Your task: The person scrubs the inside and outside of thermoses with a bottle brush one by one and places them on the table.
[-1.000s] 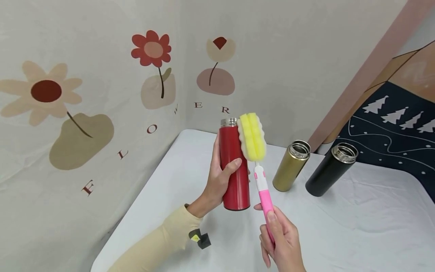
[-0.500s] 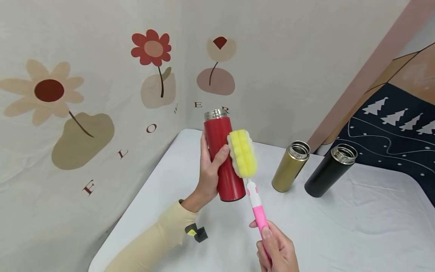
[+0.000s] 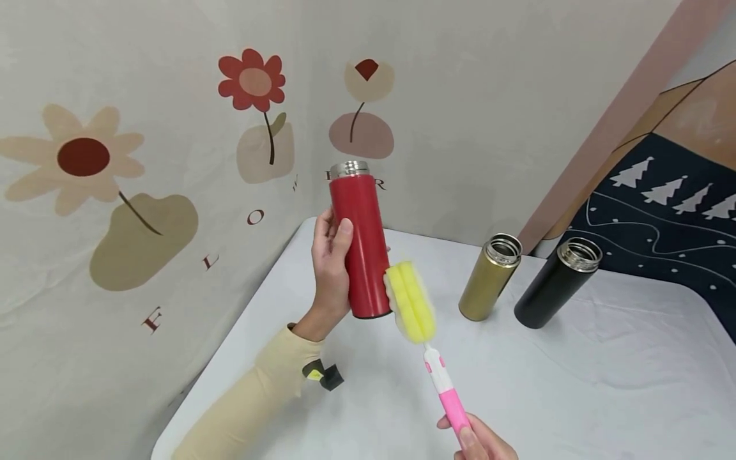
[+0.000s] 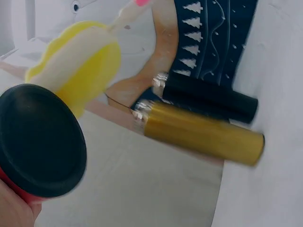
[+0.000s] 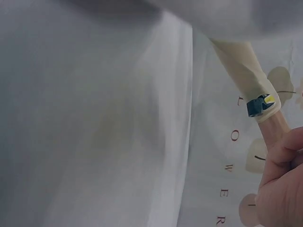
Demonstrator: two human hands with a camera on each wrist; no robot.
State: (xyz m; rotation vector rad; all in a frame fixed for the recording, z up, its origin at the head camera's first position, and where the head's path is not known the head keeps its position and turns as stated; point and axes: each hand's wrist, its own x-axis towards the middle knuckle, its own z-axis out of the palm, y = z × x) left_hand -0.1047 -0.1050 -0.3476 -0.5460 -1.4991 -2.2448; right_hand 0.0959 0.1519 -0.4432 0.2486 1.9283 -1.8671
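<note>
My left hand grips a red metal bottle above the table. The bottle leans slightly left, and its steel threaded mouth has no lid on. In the left wrist view the bottle's dark round base faces the camera. My right hand, partly cut off by the lower frame edge, holds a sponge bottle brush by its pink handle. The brush's yellow and white sponge head is outside the bottle, at its lower right side; whether they touch I cannot tell. The right wrist view shows my right hand at its edge.
A gold bottle and a black bottle stand lidless on the white-covered table to the right. Behind the table are a flower-patterned cloth wall and a dark cloth with white trees.
The red bottle has moved up and left in my left hand and now tilts leftward. The brush has slid down along it, from near the mouth to near the base, with my right hand lower.
</note>
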